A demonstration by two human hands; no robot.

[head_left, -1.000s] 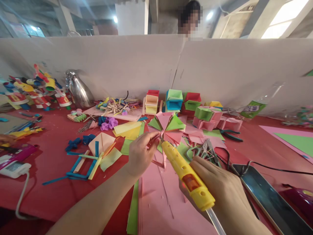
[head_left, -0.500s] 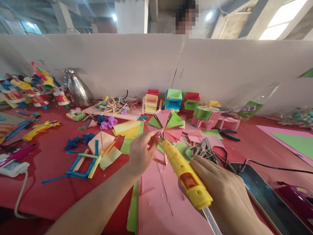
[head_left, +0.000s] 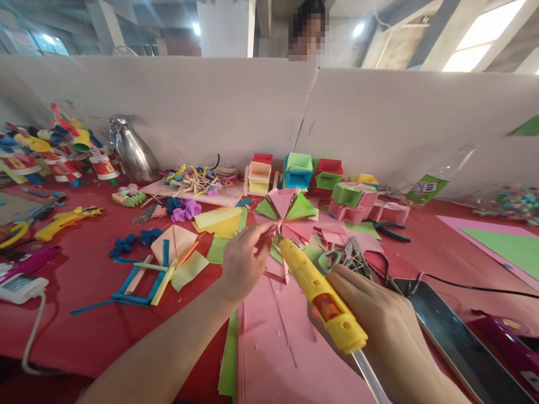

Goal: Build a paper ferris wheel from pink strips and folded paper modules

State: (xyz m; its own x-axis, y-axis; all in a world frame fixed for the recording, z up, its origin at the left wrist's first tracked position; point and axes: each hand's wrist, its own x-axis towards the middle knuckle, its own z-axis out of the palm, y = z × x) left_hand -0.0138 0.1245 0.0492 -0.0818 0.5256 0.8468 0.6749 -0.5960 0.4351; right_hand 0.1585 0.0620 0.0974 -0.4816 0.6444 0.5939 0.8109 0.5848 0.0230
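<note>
Pinched in my left hand (head_left: 247, 255) is a folded-paper flower (head_left: 283, 207) with pink and green petals. My right hand (head_left: 374, 311) is wrapped round a yellow hot glue gun (head_left: 314, 286), a clear glue stick (head_left: 370, 376) coming out of its back end. The gun's nozzle points at the flower's centre and looks to be touching it or very close. Beneath both hands lies a stack of pink paper (head_left: 269, 336). My left fingertips partly hide the flower's lower left side.
Folded paper boxes (head_left: 298, 168) line the back near the white partition (head_left: 189, 101). Scissors (head_left: 330, 261) and pliers (head_left: 351, 255) lie beyond my right hand, with a phone (head_left: 446, 331) to its right. A metal jug (head_left: 132, 148) and a blue paper frame (head_left: 138, 283) are on the left.
My hands, the flower and the glue gun stay nearly in place. The person behind the partition has shifted slightly left. At the far left edge, yellow-handled scissors have come into view.
</note>
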